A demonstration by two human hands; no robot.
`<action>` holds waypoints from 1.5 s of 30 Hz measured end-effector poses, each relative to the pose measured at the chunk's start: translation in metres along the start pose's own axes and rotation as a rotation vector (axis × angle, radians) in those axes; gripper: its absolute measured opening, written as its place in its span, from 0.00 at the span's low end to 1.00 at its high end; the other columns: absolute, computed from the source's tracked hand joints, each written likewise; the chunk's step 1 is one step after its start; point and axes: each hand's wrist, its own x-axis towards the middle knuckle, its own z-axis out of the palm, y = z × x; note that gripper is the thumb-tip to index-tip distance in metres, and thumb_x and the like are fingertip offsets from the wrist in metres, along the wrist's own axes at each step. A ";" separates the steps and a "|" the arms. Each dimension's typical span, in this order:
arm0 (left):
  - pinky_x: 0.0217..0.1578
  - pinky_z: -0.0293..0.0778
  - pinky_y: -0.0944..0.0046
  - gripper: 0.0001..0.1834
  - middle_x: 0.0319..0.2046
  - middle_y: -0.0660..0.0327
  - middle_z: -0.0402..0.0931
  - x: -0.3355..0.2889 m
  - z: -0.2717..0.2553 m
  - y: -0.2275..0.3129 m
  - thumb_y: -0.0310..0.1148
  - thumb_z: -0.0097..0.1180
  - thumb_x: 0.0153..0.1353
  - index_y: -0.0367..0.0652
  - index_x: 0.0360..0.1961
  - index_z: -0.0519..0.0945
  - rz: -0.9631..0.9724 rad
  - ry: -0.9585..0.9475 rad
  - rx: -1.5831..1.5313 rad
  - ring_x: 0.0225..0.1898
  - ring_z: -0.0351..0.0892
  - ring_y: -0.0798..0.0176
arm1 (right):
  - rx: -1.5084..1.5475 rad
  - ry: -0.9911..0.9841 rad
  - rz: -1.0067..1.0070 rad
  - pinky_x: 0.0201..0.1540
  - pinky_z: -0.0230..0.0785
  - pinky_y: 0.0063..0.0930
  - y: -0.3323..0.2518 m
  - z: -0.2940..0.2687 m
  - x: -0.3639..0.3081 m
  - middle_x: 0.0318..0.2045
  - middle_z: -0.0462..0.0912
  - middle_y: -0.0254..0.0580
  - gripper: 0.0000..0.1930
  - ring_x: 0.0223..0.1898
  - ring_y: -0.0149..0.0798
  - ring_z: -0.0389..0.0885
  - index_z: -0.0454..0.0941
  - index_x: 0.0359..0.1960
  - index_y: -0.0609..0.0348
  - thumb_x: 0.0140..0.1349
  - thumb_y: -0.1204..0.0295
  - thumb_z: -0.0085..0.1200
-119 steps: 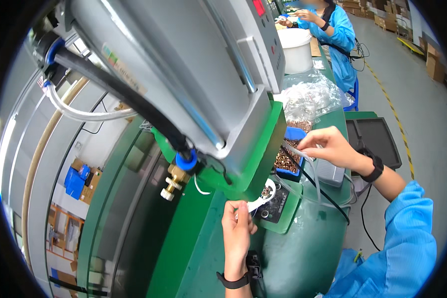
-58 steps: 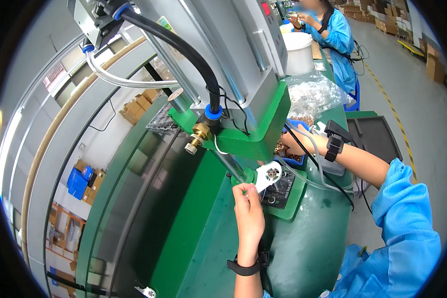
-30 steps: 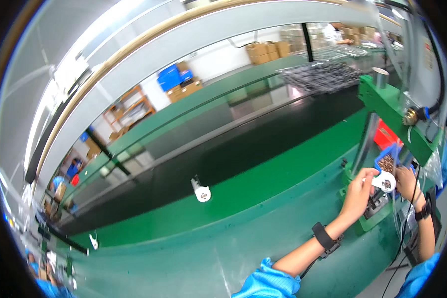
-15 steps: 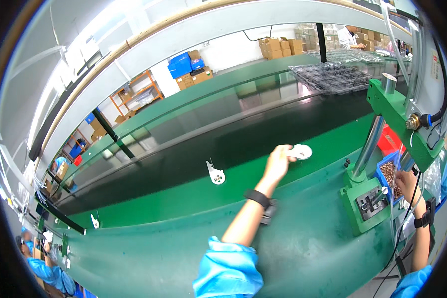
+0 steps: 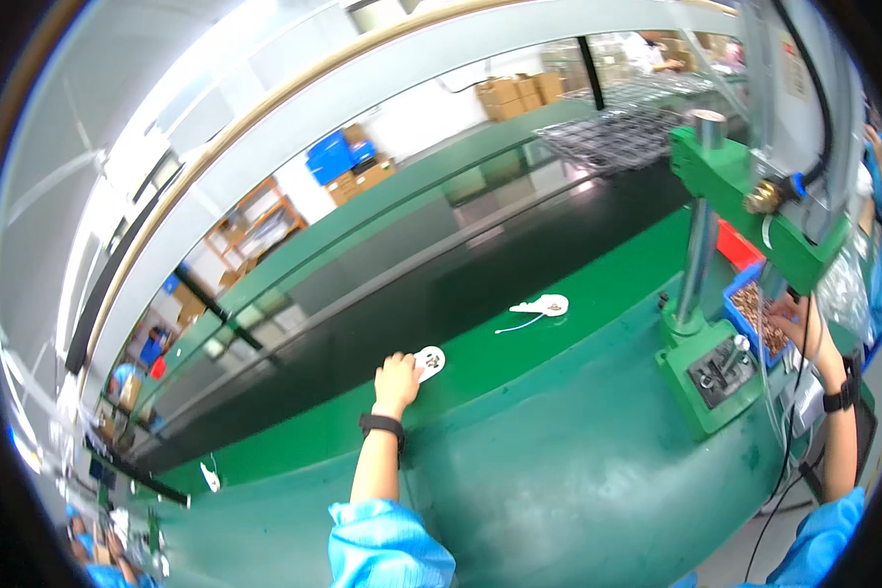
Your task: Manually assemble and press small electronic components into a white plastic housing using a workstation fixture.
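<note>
My left hand [image 5: 397, 382] is closed on the end of a white plastic part [image 5: 430, 363] with a round head, which lies on the bright green strip. Another white part [image 5: 553, 306] of the same kind, with a thin white tail, lies farther right, apart from my hands. At the right, my right hand [image 5: 799, 321] reaches into a blue bin [image 5: 776, 359] of small copper-coloured pieces [image 5: 752, 306]. Its fingers are drawn together among them; whatever they hold is hidden.
A green press [image 5: 701, 367] with a metal column stands left of the blue bin, a red bin [image 5: 738, 245] behind. A third white part [image 5: 210, 477] lies far left. Black plastic trays [image 5: 612, 142] sit at the back. Cables hang near my right arm. Other people work at both sides.
My left hand has let go of the right-hand white part and moved left onto another one. My right hand stays at the blue bin. The view has shifted slightly.
</note>
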 end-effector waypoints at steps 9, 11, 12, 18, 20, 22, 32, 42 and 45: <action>0.25 0.67 0.66 0.16 0.19 0.50 0.74 -0.056 -0.132 0.287 0.33 0.44 0.62 0.38 0.49 0.69 0.553 -0.191 -1.122 0.18 0.73 0.62 | -0.186 -0.052 -0.206 0.37 0.70 0.34 0.019 -0.017 0.008 0.30 0.76 0.46 0.10 0.33 0.41 0.77 0.70 0.32 0.66 0.58 0.69 0.49; 0.24 0.67 0.64 0.18 0.17 0.48 0.72 -0.058 -0.139 0.325 0.32 0.44 0.62 0.38 0.52 0.68 0.611 -0.196 -1.113 0.17 0.72 0.60 | -0.405 -0.034 -0.257 0.36 0.66 0.36 -0.044 -0.029 0.000 0.25 0.74 0.50 0.09 0.32 0.49 0.75 0.73 0.29 0.65 0.47 0.74 0.56; 0.24 0.67 0.63 0.18 0.17 0.47 0.71 -0.060 -0.136 0.338 0.32 0.43 0.62 0.37 0.52 0.68 0.606 -0.198 -1.090 0.17 0.72 0.58 | -0.384 -0.022 -0.248 0.35 0.66 0.37 -0.043 -0.036 -0.010 0.25 0.75 0.48 0.07 0.31 0.48 0.74 0.73 0.28 0.63 0.47 0.74 0.56; 0.27 0.68 0.57 0.19 0.17 0.42 0.69 -0.059 -0.103 0.359 0.32 0.42 0.63 0.34 0.54 0.67 0.676 -0.121 -1.070 0.20 0.73 0.46 | -0.349 0.022 -0.164 0.33 0.66 0.34 -0.032 -0.055 -0.051 0.24 0.77 0.42 0.05 0.29 0.44 0.75 0.75 0.25 0.60 0.46 0.74 0.58; 0.27 0.68 0.57 0.19 0.18 0.41 0.70 -0.062 -0.108 0.362 0.32 0.42 0.63 0.34 0.54 0.68 0.673 -0.115 -1.078 0.21 0.74 0.45 | -0.353 0.072 -0.170 0.32 0.66 0.32 -0.024 -0.055 -0.057 0.23 0.76 0.38 0.05 0.29 0.41 0.74 0.74 0.25 0.59 0.47 0.74 0.58; 0.27 0.68 0.56 0.19 0.19 0.41 0.70 -0.064 -0.117 0.365 0.32 0.42 0.63 0.34 0.53 0.68 0.662 -0.108 -1.080 0.22 0.74 0.44 | -0.337 0.067 -0.154 0.32 0.65 0.32 -0.026 -0.052 -0.059 0.23 0.76 0.38 0.05 0.29 0.41 0.74 0.74 0.25 0.59 0.48 0.74 0.58; 0.29 0.69 0.51 0.17 0.20 0.40 0.72 -0.059 -0.131 0.365 0.30 0.43 0.62 0.33 0.50 0.71 0.652 -0.154 -0.915 0.25 0.75 0.42 | -0.350 0.059 -0.254 0.34 0.62 0.30 -0.031 -0.039 -0.054 0.20 0.72 0.35 0.05 0.27 0.37 0.71 0.74 0.24 0.57 0.47 0.76 0.58; 0.29 0.69 0.58 0.18 0.23 0.39 0.73 -0.073 -0.119 0.369 0.30 0.44 0.61 0.32 0.50 0.70 0.549 0.062 -1.032 0.25 0.77 0.47 | -0.333 0.179 -0.258 0.35 0.63 0.29 -0.039 -0.038 -0.073 0.24 0.75 0.36 0.06 0.30 0.38 0.72 0.75 0.25 0.57 0.45 0.77 0.60; 0.31 0.69 0.56 0.17 0.24 0.38 0.72 -0.069 -0.119 0.370 0.30 0.43 0.62 0.31 0.50 0.70 0.571 0.016 -0.976 0.28 0.77 0.43 | -0.337 0.211 -0.242 0.35 0.63 0.29 -0.037 -0.042 -0.075 0.23 0.75 0.36 0.07 0.29 0.38 0.72 0.75 0.25 0.57 0.45 0.77 0.61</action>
